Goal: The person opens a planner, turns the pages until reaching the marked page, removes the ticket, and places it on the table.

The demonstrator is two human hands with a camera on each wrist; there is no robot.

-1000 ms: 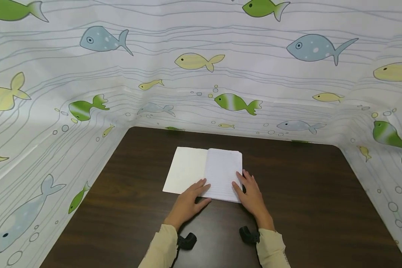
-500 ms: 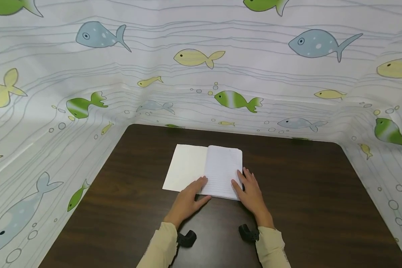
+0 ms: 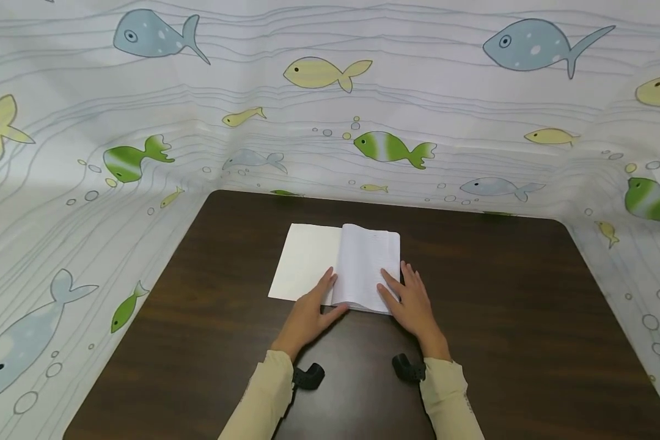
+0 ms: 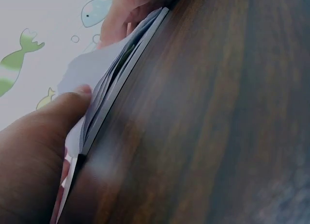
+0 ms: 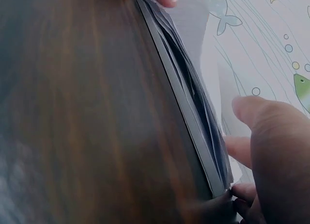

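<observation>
An open notebook lies on the dark table, with a plain left side and a lined right page. My left hand rests at its lower edge by the spine, fingers stretched along the fold. In the left wrist view its thumb touches the bulging pages. My right hand lies over the right margin, two fingers on the page and the others along the outer edge. In the right wrist view fingers reach the notebook's corner, beside slightly fanned sheets.
The dark wood-grain table stretches around the notebook. A white sheet printed with fish stands along the back and both sides. Each wrist carries a black camera mount beside a cream sleeve.
The right-hand pages now bow upward near the spine, where they lay flatter before. My left fingers have drawn together toward the fold. The head view has tilted down slightly.
</observation>
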